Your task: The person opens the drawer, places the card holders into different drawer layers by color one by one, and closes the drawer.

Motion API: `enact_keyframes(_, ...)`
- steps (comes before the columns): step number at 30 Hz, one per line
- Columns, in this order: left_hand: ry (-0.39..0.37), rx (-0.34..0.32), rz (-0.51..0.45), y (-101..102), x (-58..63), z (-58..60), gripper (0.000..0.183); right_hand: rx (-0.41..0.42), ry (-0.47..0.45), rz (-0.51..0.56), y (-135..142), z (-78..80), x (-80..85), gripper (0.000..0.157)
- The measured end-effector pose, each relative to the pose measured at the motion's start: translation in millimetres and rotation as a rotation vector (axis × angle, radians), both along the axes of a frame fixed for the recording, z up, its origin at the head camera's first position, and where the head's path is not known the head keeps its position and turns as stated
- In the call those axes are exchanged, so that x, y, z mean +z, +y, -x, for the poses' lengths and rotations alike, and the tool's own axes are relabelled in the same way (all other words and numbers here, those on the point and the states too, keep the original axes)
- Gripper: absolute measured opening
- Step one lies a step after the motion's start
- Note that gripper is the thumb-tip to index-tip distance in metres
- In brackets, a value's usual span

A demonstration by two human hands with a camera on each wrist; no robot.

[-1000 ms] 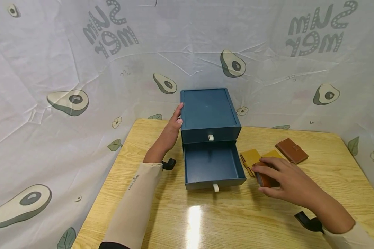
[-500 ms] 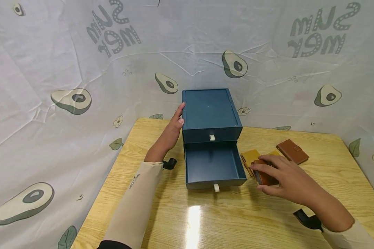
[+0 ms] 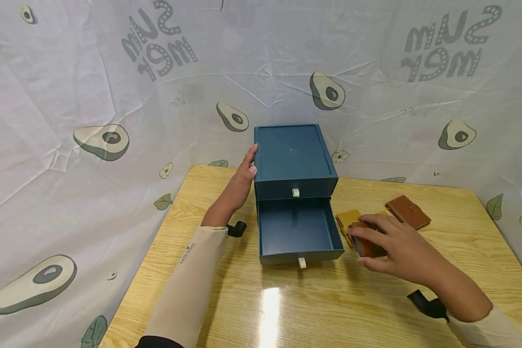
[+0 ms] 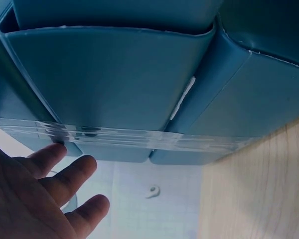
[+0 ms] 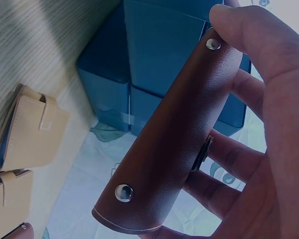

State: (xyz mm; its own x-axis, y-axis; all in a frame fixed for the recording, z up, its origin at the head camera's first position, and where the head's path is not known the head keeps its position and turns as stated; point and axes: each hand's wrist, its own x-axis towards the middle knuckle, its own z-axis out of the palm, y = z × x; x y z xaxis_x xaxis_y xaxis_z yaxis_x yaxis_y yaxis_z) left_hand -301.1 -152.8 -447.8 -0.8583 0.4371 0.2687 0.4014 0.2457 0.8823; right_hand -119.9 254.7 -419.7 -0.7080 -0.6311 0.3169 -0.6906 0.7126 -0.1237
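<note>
My right hand [image 3: 402,249] grips a brown leather card wallet [image 5: 174,134] between thumb and fingers, its rounded spine with two metal rivets facing the right wrist camera. In the head view this wallet is just right of the pulled-out lower drawer [image 3: 296,232], overlapping a yellow wallet [image 3: 349,218]. My left hand [image 3: 239,186] rests against the left side of the blue two-drawer unit [image 3: 293,150], its fingers extended. The upper drawer [image 3: 278,190] is closed. Clear tape [image 4: 189,140] runs across the unit's side in the left wrist view.
Another brown wallet [image 3: 409,211] with a clasp lies farther right on the wooden table [image 3: 330,304]. A second yellow wallet [image 3: 384,213] is mostly hidden behind my right hand. A white avocado-print cloth [image 3: 200,58] hangs behind the unit.
My right hand has shifted slightly left toward the drawer with the card wallet in its grip. The left hand, the unit and the lower drawer have stayed in place.
</note>
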Motion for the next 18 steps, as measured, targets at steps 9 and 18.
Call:
enact_keyframes(9, -0.006, 0.011, 0.003, -0.2, -0.5, 0.5, 0.101, 0.025, 0.017, -0.001, -2.7, 3.6, 4.4, 0.057)
enact_keyframes(18, 0.001, 0.005, -0.003, 0.5, -1.6, 2.7, 0.101, 0.021, 0.006, -0.003, -6.5, 7.5, 6.1, 0.06)
